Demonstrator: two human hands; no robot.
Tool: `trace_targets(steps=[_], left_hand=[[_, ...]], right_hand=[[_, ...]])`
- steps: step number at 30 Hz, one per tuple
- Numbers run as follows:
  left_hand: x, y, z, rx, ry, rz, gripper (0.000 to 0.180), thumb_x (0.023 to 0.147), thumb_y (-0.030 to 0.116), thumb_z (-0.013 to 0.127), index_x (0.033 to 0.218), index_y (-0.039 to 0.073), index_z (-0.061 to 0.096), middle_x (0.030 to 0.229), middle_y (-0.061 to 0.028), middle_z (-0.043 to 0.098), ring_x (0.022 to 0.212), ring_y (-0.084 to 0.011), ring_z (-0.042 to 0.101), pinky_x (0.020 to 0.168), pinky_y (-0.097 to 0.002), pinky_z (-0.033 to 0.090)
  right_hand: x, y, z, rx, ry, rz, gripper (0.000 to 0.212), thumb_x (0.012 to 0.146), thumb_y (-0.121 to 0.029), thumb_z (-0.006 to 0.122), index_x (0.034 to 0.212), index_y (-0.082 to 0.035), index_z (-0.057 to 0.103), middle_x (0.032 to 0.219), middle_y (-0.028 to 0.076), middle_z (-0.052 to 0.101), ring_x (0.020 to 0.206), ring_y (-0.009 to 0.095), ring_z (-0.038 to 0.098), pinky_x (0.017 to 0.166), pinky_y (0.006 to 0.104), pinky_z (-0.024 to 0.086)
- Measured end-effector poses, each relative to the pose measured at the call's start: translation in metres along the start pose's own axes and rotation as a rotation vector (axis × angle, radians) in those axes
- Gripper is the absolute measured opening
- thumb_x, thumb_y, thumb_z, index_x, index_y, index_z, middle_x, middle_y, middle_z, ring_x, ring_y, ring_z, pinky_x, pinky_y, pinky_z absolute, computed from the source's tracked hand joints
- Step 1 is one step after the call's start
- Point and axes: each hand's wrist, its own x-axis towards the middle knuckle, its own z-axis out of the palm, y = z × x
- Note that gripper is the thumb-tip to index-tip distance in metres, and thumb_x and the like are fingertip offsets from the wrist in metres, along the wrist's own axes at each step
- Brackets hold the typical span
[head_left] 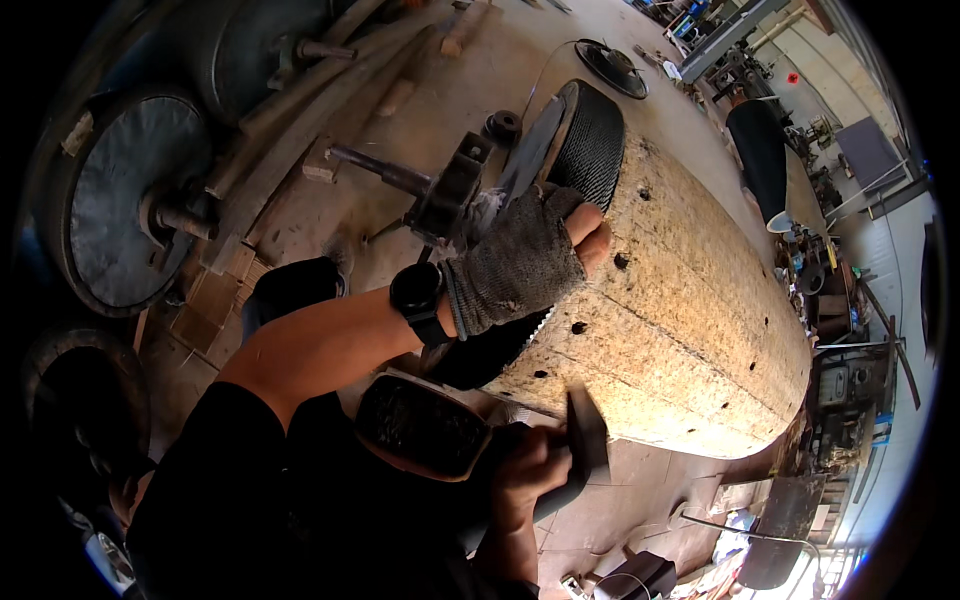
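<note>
Item: one large drum roller (pixel 690 320), pale, rough-surfaced, pierced by several dark holes, lying on its side across the concrete floor (pixel 470 90); shaft and bearing block (pixel 450 190) project from its near end.

Left hand (pixel 525 260), in one grey fingerless glove, is closed over the drum's near rim.

Right hand (pixel 530 470) is clenched around one dark hammer (pixel 585 430), head just below the drum's lower edge.

Open floor lies beyond the shaft.

Two more rollers (pixel 120 210) rest far left, well apart.
</note>
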Motion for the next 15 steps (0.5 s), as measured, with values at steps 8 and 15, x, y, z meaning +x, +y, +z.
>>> trace_targets(steps=[8, 15], left_hand=[[0.003, 0.001, -0.001, -0.029, -0.018, -0.041, 0.019, 0.081, 0.01, 0.072, 0.099, 0.007, 0.065, 0.09, -0.0062, 0.056, 0.081, -0.0264, 0.059, 0.068, -0.0413, 0.047], [0.006, 0.007, -0.004, -0.048, -0.034, -0.095, 0.021, 0.08, 0.01, 0.072, 0.1, 0.008, 0.065, 0.092, -0.0054, 0.056, 0.085, -0.0258, 0.058, 0.073, -0.0418, 0.046]], right_hand=[[-0.005, 0.002, 0.005, 0.299, 0.036, 0.249, 0.018, 0.098, -0.013, 0.056, 0.092, 0.004, 0.055, 0.06, 0.019, 0.054, 0.052, 0.033, 0.058, 0.047, 0.0394, 0.044], [-0.005, -0.004, -0.009, 0.178, -0.005, 0.176, 0.016, 0.099, -0.013, 0.056, 0.098, 0.004, 0.055, 0.077, 0.018, 0.061, 0.057, 0.029, 0.06, 0.05, 0.0389, 0.046]])
